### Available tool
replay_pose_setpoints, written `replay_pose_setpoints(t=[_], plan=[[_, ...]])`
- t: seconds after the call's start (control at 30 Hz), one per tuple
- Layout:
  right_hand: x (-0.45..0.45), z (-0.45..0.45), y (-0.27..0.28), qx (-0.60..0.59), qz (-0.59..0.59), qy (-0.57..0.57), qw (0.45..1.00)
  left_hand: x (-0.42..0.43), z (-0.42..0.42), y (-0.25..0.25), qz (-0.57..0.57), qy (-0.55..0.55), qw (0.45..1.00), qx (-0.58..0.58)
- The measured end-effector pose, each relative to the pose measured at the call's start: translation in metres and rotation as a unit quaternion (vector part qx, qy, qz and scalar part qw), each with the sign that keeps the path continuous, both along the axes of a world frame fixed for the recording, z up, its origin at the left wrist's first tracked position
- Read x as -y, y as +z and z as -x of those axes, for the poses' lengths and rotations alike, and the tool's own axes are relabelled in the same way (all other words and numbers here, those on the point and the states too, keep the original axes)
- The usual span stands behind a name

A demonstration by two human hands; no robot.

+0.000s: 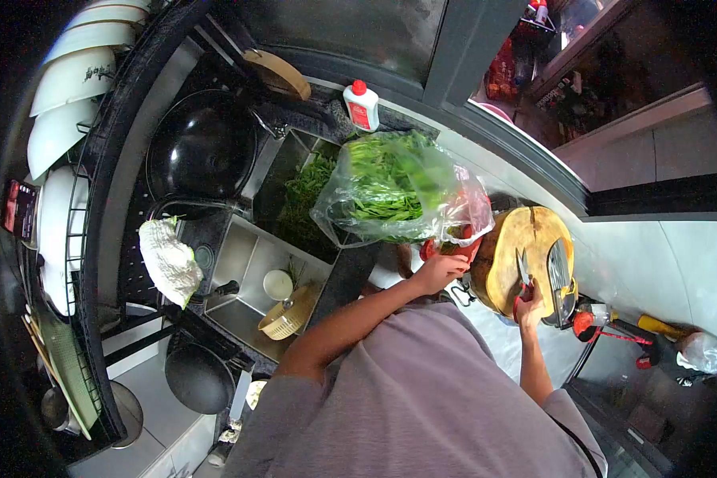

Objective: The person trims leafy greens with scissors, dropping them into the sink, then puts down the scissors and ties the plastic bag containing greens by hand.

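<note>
My right hand [531, 306] is wrapped round the red handles of a pair of scissors [523, 267]. Their blades point away from me over a round wooden chopping block [506, 239]. Just below a clear plastic bag [454, 209] of leafy greens [386, 179], my left hand [440, 275] is closed beside a red item [460, 253]. Whether its curled fingers grip the bag's edge or that red item is hidden. The bag lies on the counter by the sink, its pinkish end toward the block.
More greens [311, 183] lie in the far sink basin. The near basin [235, 275] holds a white bowl [278, 284] and a beige strainer [287, 319]. A white bottle [362, 106] stands behind the bag. A black slotted holder [562, 275] sits on the block's right.
</note>
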State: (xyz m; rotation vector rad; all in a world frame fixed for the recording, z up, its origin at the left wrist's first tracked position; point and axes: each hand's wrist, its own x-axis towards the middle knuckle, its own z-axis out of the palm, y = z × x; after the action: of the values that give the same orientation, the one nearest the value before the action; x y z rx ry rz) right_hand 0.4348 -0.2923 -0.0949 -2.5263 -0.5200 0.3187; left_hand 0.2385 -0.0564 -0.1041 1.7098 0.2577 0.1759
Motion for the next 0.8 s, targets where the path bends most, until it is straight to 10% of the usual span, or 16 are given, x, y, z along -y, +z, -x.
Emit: replay_pose_setpoints(t=[0.23,0.3,0.4,0.43,0.5,0.63,0.8], plan=[[0.014,-0.021,-0.016,0.093,0.082,0.103,0.987,0.008,0.005,0.004,-0.154,-0.100,0.978,0.099],[0.019,-0.024,-0.018,0.056,0.052,0.081,0.994,-0.020,0.043,0.094,0.105,-0.078,0.990,-0.059],[0.005,-0.010,0.001,0.203,0.022,0.131,0.970,-0.045,0.129,0.078,0.075,0.247,0.964,0.059],[-0.017,0.009,0.024,0.094,-0.108,0.073,0.987,-0.070,0.152,0.084,-0.118,0.376,0.917,0.067],[-0.029,0.011,0.023,0.128,-0.043,0.127,0.983,-0.125,0.198,0.056,-0.159,0.589,0.786,-0.099],[-0.081,0.036,0.054,0.069,-0.064,0.224,0.970,-0.222,0.266,-0.024,-0.460,0.607,0.615,-0.205],[-0.120,0.048,0.083,0.033,-0.081,0.258,0.962,-0.240,0.276,-0.034,-0.216,0.426,0.749,-0.459]])
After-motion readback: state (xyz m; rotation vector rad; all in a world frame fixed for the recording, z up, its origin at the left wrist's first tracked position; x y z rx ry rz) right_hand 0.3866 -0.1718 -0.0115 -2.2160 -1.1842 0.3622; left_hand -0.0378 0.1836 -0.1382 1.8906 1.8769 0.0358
